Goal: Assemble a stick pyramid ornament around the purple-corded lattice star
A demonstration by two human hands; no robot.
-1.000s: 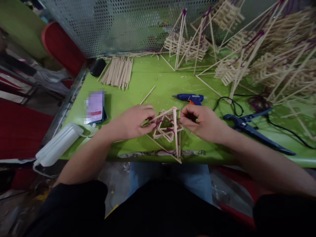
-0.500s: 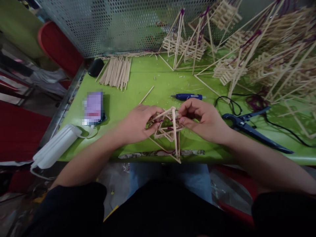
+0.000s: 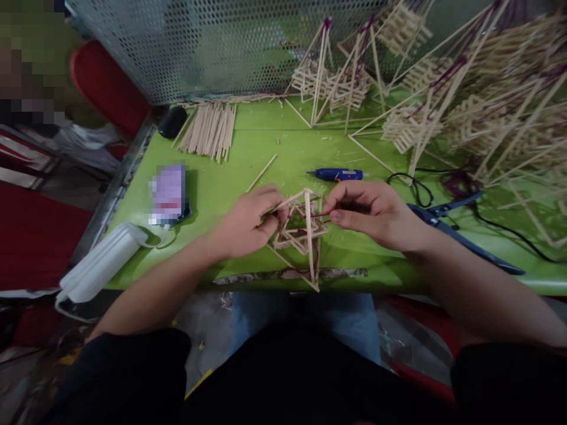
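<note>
A small frame of thin wooden sticks (image 3: 309,236) stands tilted near the table's front edge, with purple string (image 3: 317,215) running through it. On its left side my left hand (image 3: 254,221) is closed, fingertips pinching the frame where a stick and the string meet. My right hand (image 3: 372,213) is closed too, with thumb and forefinger gripping the purple string to the right of the frame. Just behind lies a blue glue gun (image 3: 339,174), its small red light showing. Large dark-handled cutters (image 3: 460,233) rest partly behind my right wrist.
Several finished-looking stick structures (image 3: 425,124) crowd the back right. A bundle of loose sticks (image 3: 208,131) and a black rounded object (image 3: 172,122) lie at the back left. A phone (image 3: 168,192) and a white power strip (image 3: 104,262) are on the left. A perforated metal panel (image 3: 212,47) borders the back.
My right hand has pulled slightly right, away from the frame, drawing a stretch of purple string taut. The frame has shifted a little left, and my left hand stays on it.
</note>
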